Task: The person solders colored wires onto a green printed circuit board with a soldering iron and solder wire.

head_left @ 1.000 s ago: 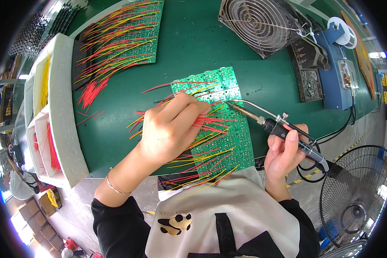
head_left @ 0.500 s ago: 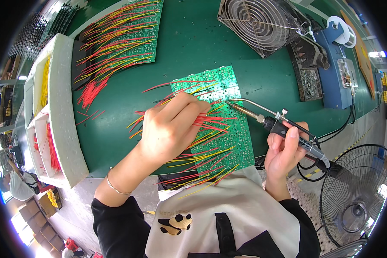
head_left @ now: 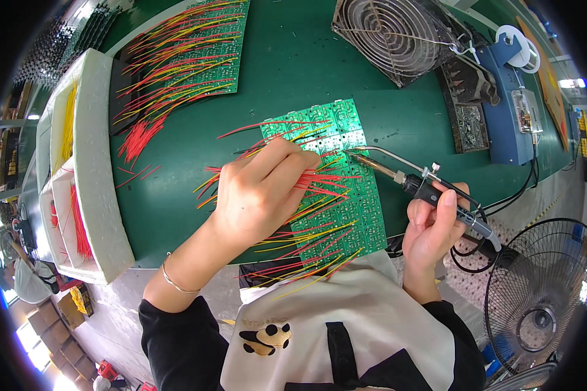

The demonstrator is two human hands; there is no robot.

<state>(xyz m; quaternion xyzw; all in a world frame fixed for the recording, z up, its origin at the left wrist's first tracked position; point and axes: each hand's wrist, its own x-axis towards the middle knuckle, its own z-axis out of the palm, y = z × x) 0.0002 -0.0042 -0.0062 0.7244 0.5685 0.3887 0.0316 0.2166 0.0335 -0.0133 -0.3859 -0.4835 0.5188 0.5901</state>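
Worktop (head_left: 290,58) lies green near a black fan (head_left: 540,318) — left hand (head_left: 257,189) pinching red wires (head_left: 319,185), right hand (head_left: 433,229) gripping a soldering iron (head_left: 417,188).

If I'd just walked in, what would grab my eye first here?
Probably the green circuit board in the middle, strewn with red and yellow wires. Over it, the left hand grips a bunch of red wires, while the right hand points a soldering iron at the board. A large black fan stands at lower right.

Green circuit board (head_left: 366,218); red and yellow wires (head_left: 329,176); black soldering iron (head_left: 427,193), shaft (head_left: 379,167) perhaps brassy.
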